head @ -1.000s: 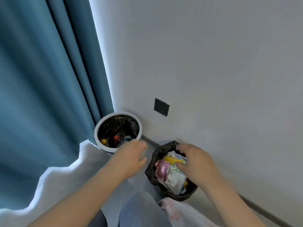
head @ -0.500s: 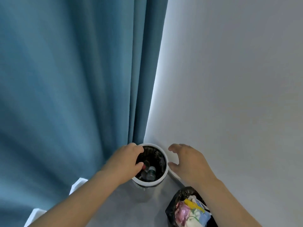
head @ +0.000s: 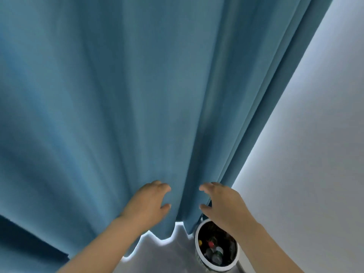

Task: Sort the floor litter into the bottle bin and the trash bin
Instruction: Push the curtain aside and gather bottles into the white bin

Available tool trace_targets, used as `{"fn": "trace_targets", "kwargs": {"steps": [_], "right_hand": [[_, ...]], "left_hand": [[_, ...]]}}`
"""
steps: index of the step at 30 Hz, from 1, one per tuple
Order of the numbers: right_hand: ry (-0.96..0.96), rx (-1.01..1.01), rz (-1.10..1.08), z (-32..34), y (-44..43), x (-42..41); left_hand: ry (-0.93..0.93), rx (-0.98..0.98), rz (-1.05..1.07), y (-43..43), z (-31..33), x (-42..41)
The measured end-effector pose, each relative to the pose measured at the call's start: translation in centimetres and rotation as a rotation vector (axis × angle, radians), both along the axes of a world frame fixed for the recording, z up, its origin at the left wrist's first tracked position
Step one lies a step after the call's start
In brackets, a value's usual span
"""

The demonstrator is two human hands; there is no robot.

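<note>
The white-rimmed bottle bin stands on the floor at the bottom right, with several bottles lying inside it. My right hand hovers above the bin's far rim, fingers loosely spread and holding nothing. My left hand hangs to its left in front of the blue curtain, fingers relaxed and slightly curled, also empty. The trash bin is out of view.
A blue curtain fills most of the view and hangs down to just above the floor. A pale grey wall runs along the right. A strip of grey floor shows beside the bin.
The view has swung up and left: the black trash bin has left the frame and the bottle bin has slid to the bottom right. Both hands have lifted away from the bins, empty.
</note>
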State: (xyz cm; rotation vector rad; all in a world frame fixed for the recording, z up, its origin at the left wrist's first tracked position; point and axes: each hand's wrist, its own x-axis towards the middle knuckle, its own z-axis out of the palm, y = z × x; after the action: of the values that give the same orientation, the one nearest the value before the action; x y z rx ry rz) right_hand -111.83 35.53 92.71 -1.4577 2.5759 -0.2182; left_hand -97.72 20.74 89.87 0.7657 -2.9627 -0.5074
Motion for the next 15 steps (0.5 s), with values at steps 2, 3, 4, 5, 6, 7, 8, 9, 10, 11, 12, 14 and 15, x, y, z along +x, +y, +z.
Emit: {"fn": "trace_targets", "kwargs": {"steps": [2, 3, 4, 5, 6, 7, 8, 9, 10, 11, 12, 14, 15], "right_hand": [[0.005, -0.014, 0.086, 1.8, -2.1, 1.0], [0.007, -0.020, 0.134, 2.5, -3.2, 1.6], [0.007, -0.021, 0.181, 3.1, -4.3, 2.2], [0.003, -0.022, 0.227, 3.6, -5.3, 2.9], [-0.004, -0.026, 0.270, 4.0, -6.3, 3.6], [-0.008, -0.032, 0.313, 4.3, -7.3, 4.3], [-0.004, -0.036, 0.358, 4.5, -8.3, 5.1], [0.005, -0.042, 0.405, 4.6, -9.3, 5.9], [0.010, -0.043, 0.448, 4.8, -10.3, 6.8], [0.009, -0.045, 0.488, 5.0, -11.3, 7.7], [0.008, -0.045, 0.527, 5.0, -12.3, 8.8], [0.027, -0.038, 0.613, 5.2, -14.3, 11.2], [0.039, -0.032, 0.656, 5.2, -15.3, 12.6]], "left_hand": [[0.025, 0.000, 0.083, -1.1, 1.8, 2.0], [0.030, -0.001, 0.120, -1.5, 2.4, 3.1], [0.030, -0.001, 0.159, -1.9, 3.0, 4.3], [0.027, -0.001, 0.203, -2.2, 3.5, 5.4], [0.024, -0.002, 0.249, -2.5, 3.9, 6.6], [0.025, 0.001, 0.291, -2.9, 4.3, 7.8], [0.027, 0.002, 0.334, -3.1, 4.6, 9.0], [0.025, 0.000, 0.380, -3.4, 4.9, 10.2], [0.024, -0.001, 0.427, -3.6, 5.1, 11.4], [0.027, 0.000, 0.475, -3.7, 5.3, 12.6], [0.027, -0.001, 0.517, -3.9, 5.3, 13.9], [0.021, 0.005, 0.597, -4.1, 5.3, 16.7], [0.020, 0.009, 0.643, -4.1, 5.2, 18.3]]}}
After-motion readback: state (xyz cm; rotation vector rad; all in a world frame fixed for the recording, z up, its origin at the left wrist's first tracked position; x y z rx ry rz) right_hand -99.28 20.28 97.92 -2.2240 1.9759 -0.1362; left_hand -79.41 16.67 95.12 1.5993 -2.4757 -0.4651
